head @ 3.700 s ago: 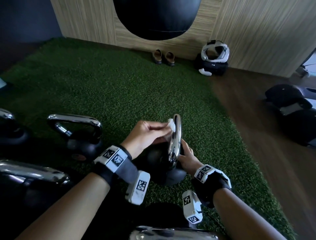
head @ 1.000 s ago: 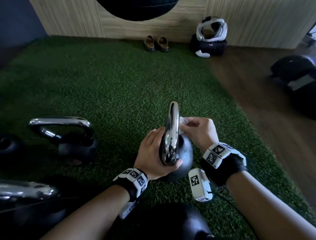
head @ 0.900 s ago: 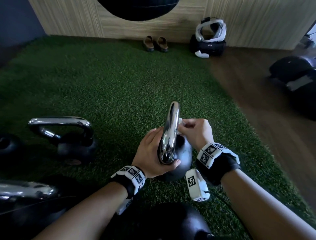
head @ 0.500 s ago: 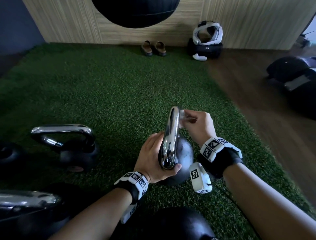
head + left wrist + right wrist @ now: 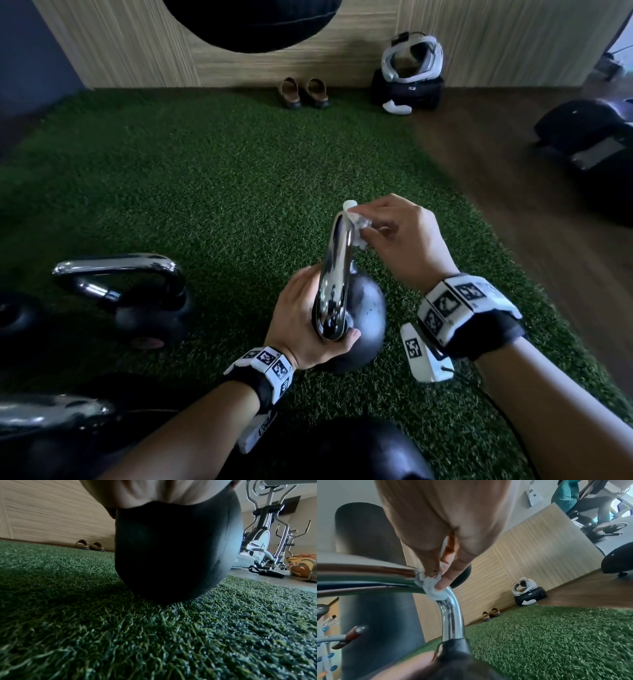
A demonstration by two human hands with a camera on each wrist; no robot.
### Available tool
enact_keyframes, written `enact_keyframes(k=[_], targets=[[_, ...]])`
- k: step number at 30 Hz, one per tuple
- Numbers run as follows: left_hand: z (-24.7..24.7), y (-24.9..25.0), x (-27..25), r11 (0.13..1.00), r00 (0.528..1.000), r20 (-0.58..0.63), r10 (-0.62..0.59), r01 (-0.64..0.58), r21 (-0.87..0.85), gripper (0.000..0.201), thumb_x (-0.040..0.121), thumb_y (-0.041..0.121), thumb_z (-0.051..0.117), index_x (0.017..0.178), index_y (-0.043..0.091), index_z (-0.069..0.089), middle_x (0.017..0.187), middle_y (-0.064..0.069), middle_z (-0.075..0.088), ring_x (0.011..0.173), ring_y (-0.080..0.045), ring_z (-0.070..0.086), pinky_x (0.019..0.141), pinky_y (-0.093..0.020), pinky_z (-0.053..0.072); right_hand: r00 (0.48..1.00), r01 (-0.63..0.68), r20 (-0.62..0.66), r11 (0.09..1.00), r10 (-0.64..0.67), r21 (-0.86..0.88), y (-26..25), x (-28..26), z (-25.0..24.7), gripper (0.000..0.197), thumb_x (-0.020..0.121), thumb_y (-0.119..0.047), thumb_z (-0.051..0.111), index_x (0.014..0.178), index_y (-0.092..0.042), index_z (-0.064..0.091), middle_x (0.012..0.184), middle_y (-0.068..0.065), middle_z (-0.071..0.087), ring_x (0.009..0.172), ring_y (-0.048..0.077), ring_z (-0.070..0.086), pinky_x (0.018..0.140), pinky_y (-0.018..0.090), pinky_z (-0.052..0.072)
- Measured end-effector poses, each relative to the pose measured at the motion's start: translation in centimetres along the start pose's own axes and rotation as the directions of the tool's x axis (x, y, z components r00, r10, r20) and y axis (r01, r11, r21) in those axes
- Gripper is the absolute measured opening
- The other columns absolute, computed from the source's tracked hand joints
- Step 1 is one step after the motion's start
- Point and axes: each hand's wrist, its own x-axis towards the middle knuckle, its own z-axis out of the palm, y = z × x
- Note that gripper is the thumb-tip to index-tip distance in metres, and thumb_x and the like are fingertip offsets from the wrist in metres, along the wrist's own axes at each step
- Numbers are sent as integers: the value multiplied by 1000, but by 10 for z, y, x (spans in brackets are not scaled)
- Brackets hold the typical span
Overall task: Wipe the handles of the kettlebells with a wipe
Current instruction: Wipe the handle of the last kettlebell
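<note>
White wipe (image 5: 356, 222) pinched in right hand (image 5: 400, 240) against chrome handle (image 5: 337, 270), left hand (image 5: 305, 322) gripping its base.

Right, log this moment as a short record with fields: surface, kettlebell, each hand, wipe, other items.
surface: green turf
kettlebell in work: black body, chrome handle, standing on the turf
left hand: grips the near end of the handle
right hand: pinches the wipe against the far bend of the handle
wipe: white, crumpled, on the chrome
other kettlebell: to the left, untouched
by the wall: sandals, headset
</note>
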Motion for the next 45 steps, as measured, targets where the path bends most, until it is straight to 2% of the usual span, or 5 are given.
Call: enact_keyframes(k=[8,14,29,34,45], targets=[[-2,4,-1,1000,1000,-5,-5,5,-6,93,65,61,73,136,4,57,132,-8,62,126,-17,52,115,-35,41,980,-51,197,988,22,143,-24,-46,-18,20,81,-10,84,99,-14,80,81,-14,71,66,-5,66,63,9,51],[-4,-1,-3,999,999,54,5,-2,-40,95,66,63,75,140,6,55,138,-5,60,132,-19,52,120,-38,38,953,-203,277,937,122,286,-25,-46,-18,20,75,-8,88,91,-6,76,84,7,79,76,26,78,75,53,64],[-4,-1,1,961,984,169,-59,102,-256,84,68,47,85,139,25,47,134,-5,64,125,-29,63,105,-57,50,895,-154,428,988,125,34,-2,-72,1,26,70,-15,92,93,-19,79,84,-7,77,76,5,74,74,27,64],[-11,9,-3,987,998,61,14,-4,-158,94,65,60,75,144,23,40,137,28,36,129,-3,45,113,-37,42,915,36,402,999,-17,-40,2,-74,11,5,84,-14,81,88,-14,79,75,-12,68,62,1,64,59,11,48],[-1,-11,-7,997,992,117,-40,48,-64,106,67,72,72,145,4,51,146,-8,52,139,-20,45,123,-31,30,742,24,667,992,66,-125,-7,-31,10,23,89,-5,70,89,-28,72,84,-10,68,70,2,62,66,15,50]])
